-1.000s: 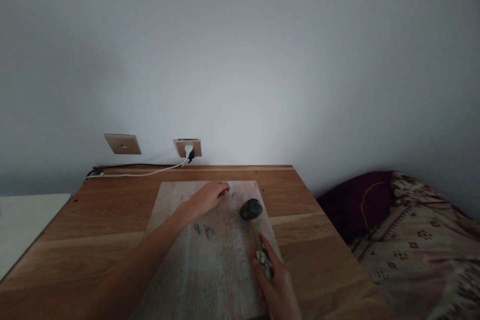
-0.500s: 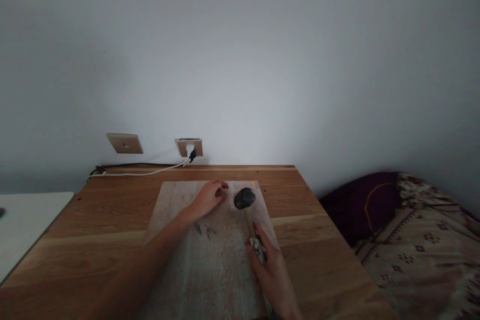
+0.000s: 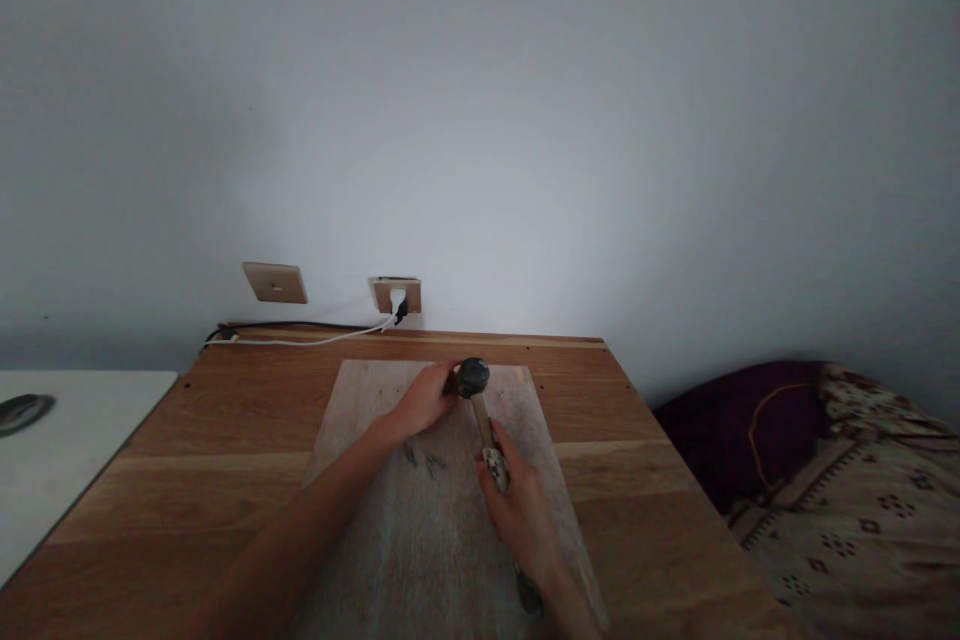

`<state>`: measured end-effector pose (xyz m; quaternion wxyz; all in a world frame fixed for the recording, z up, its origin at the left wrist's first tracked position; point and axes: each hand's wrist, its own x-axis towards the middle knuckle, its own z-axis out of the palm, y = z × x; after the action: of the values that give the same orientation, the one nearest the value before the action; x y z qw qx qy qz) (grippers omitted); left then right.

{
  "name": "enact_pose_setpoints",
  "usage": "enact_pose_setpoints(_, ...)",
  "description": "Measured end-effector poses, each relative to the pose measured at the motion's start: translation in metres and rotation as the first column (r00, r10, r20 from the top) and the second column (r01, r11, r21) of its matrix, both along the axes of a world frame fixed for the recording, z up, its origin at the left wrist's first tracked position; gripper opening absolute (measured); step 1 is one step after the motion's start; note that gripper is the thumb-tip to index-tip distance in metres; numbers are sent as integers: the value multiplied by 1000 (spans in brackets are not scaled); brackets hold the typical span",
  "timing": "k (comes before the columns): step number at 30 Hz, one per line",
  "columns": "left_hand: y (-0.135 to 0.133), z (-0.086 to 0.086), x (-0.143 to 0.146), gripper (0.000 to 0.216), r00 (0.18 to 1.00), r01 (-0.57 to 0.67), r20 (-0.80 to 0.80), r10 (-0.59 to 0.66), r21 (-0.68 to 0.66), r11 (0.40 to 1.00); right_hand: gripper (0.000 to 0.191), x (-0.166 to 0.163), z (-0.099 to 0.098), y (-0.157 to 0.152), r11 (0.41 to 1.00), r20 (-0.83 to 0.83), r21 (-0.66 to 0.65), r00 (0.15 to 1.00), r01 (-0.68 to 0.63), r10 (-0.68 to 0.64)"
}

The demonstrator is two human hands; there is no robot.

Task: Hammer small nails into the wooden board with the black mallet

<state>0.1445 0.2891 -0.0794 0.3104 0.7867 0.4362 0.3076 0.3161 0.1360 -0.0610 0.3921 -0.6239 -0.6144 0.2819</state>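
Note:
My right hand (image 3: 517, 505) is wrapped round the handle of a hammer (image 3: 481, 420) with a thick dark head, a wooden shaft and a patterned grip. The hammer's head is up by the fingers of my left hand (image 3: 426, 398), over the far part of a pale, worn board (image 3: 420, 540). My left fingers are drawn together, their tips partly hidden behind the head; what they pinch, if anything, cannot be made out. Several small grey metal pieces that look like nails (image 3: 431, 463) lie on the board, just nearer than my left hand.
The board rests on a wooden table (image 3: 622, 500) against a wall. A socket (image 3: 411, 297) with plugs and a cover plate (image 3: 275, 282) sit behind; cables (image 3: 315, 342) run along the back edge. A white surface (image 3: 75, 460) is at left, patterned fabric (image 3: 862, 530) at right.
The hammer's head has shifted left towards my left fingers and now covers part of them. My left hand stays at about the same place on the board. The view has turned slightly left.

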Motion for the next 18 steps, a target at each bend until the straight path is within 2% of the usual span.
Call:
enact_pose_setpoints(3,-12,8,-17,53,992,-22,-118,34,99,995,54,-1,1,0,1000,-11,-23,1000,8,-8)
enact_pose_setpoints(5,-27,18,-32,42,966,-7,-253,53,180,984,53,-1,3,-1,1000,-16,-21,1000,22,-23)
enact_pose_setpoints(6,-36,23,-39,34,945,40,-326,31,208,977,52,0,4,-2,1000,-19,-19,999,25,-25)
enact_pose_setpoints(8,-55,33,-49,21,882,225,-461,-101,223,949,52,2,6,-3,1000,-32,-18,999,23,-23)
enact_pose_setpoints(11,-83,40,-52,13,767,444,-600,-227,242,863,55,5,6,-8,999,-67,-38,997,29,-31)
enact_pose_setpoints(15,-103,34,-46,18,703,518,-698,-136,371,771,64,9,6,-17,989,-120,-139,990,56,-73)
enact_pose_setpoints(18,-104,28,-46,16,711,511,-697,-93,421,749,71,11,6,-25,972,-161,-225,981,74,-112)
